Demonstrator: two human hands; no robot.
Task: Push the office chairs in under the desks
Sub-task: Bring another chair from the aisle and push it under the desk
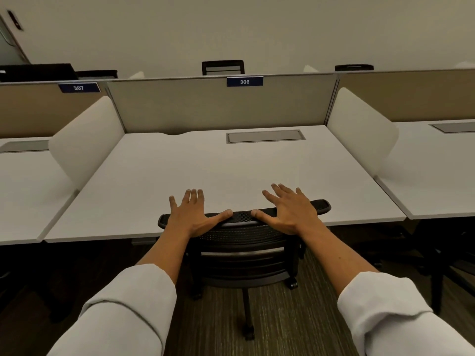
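- One black mesh office chair (244, 242) directly under both hands, its seat tucked beneath the counter (205, 170) edge; two more chair backs show beyond the far partition.
- Three counters in a row; two blue number plates read "306" (244, 81) and "307" (78, 87).
- Left hand (191, 217) and right hand (290, 210) lie flat, fingers spread apart, palms on the chair's top rail, thumbs pointing toward each other, gripping nothing.

Dim, warm, even overhead light; soft shadows under the desk (221, 170), wide-angle bending at edges, slight softness throughout.
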